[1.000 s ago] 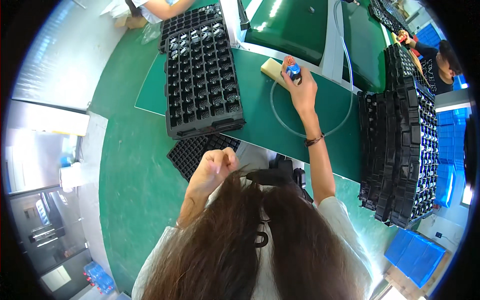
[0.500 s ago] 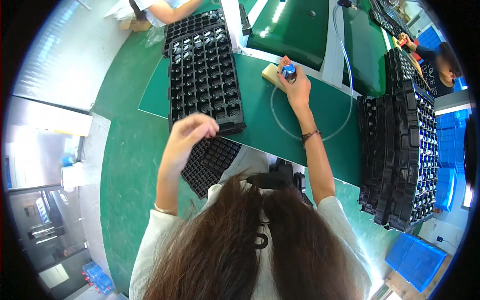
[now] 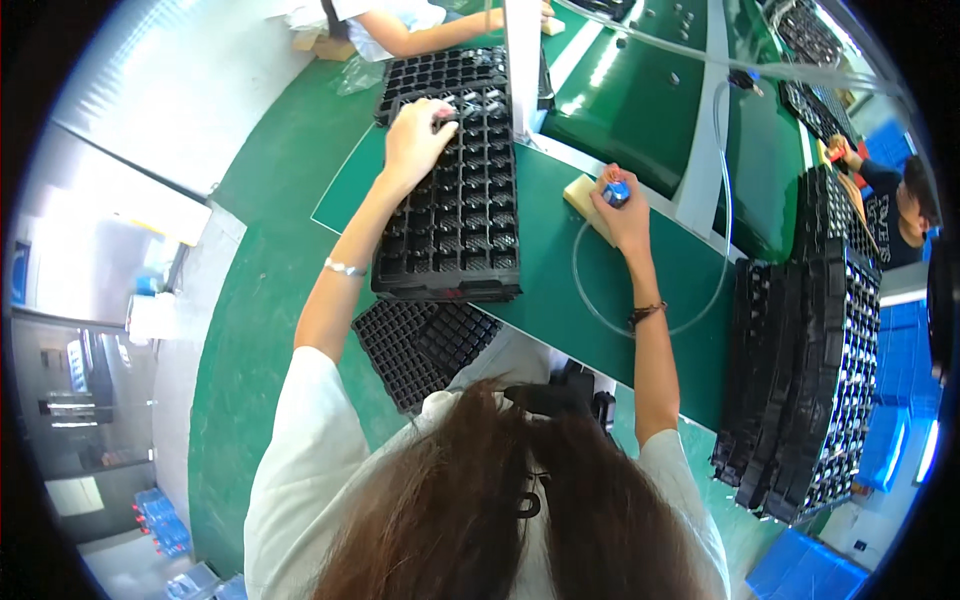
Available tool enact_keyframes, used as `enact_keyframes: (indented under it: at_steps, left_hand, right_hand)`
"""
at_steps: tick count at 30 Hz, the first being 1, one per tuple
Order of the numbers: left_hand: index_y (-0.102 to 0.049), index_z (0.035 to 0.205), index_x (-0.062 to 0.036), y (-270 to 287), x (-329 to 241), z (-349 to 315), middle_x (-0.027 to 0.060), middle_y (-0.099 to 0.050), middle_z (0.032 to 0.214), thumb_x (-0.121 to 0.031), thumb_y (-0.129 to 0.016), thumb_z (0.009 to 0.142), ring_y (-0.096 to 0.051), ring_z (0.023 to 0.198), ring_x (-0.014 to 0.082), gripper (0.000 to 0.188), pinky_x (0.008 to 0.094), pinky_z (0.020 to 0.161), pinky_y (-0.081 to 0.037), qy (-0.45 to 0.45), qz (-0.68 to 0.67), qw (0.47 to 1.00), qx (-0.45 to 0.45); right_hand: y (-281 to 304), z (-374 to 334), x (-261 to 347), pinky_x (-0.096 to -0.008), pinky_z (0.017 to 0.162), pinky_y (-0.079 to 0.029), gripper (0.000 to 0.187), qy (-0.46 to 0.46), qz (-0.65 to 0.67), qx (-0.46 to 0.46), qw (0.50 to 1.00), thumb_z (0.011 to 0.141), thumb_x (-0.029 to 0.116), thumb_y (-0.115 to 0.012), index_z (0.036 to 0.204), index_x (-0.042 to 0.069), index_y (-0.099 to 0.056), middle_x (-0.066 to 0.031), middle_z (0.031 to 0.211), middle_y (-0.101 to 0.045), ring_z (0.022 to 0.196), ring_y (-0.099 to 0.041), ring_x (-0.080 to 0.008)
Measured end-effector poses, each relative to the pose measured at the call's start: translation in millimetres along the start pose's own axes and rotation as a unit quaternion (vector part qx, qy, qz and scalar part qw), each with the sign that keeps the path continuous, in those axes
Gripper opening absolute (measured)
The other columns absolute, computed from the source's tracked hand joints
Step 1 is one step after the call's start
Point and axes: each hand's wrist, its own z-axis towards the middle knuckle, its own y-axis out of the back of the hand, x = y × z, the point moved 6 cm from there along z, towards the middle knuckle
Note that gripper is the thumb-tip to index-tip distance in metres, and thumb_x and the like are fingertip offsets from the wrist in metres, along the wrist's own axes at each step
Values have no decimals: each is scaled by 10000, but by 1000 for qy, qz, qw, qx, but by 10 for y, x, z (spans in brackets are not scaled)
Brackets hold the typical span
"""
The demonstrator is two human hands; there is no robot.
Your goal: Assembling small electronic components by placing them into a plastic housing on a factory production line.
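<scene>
While shirt lettering (image 3: 878, 228) shows, right hand (image 3: 628, 220) clasping blue object (image 3: 616, 193), left hand (image 3: 415, 146), grip unclear

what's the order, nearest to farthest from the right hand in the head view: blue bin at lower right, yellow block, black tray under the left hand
1. Yellow block: just left of the right hand.
2. Black tray: farther left, under the left hand.
3. Blue bin: well away, at lower right.

The left hand (image 3: 416, 145) is over a black tray (image 3: 448, 286); the right hand (image 3: 629, 220) grips a blue object (image 3: 616, 193).
</scene>
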Motion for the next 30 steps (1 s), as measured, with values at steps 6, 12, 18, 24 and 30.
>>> enact_keyframes:
  at_steps: [6,12,18,24,30]
  left_hand:
    - [-641,837,-89,-111,347,166,81,-615,848,-245,-629,758,-563,839,263,175,382,767,-461,40,87,993,63]
    - [-660,892,-76,43,689,147,92,-638,877,-250,-645,739,-587,813,241,232,340,748,-467,108,-20,985,131]
    - [-679,947,-65,13,748,110,105,-627,851,-247,-708,701,-565,724,221,308,323,674,-463,65,-28,985,157]
    - [-659,840,-43,-29,774,36,72,-587,796,-167,-719,680,-538,714,197,212,310,685,-448,75,-60,990,107]
    - [-557,924,-3,-57,877,12,78,-637,872,-138,-696,761,-597,792,130,253,266,750,-483,133,-278,951,26]
  right_hand:
    - [193,652,-394,-276,645,-467,306,-29,34,-32,998,785,276,-673,867,-8,-596,-79,734,-618,681,-568,-97]
    - [546,1425,-824,-413,727,-470,443,-39,-138,-158,977,744,401,-669,1000,46,-607,-191,867,-644,834,-619,-354]
    - [712,1854,-1276,-452,783,-448,450,-9,-205,-217,954,767,405,-627,1083,86,-587,-194,929,-641,884,-595,-389]
    - [621,1925,-1179,-461,761,-445,431,-6,-212,-204,956,788,378,-617,1081,68,-559,-190,911,-640,860,-595,-388]
    - [732,1869,-977,-451,723,-444,437,22,-203,-235,950,787,385,-626,1052,47,-552,-186,866,-635,811,-597,-363]
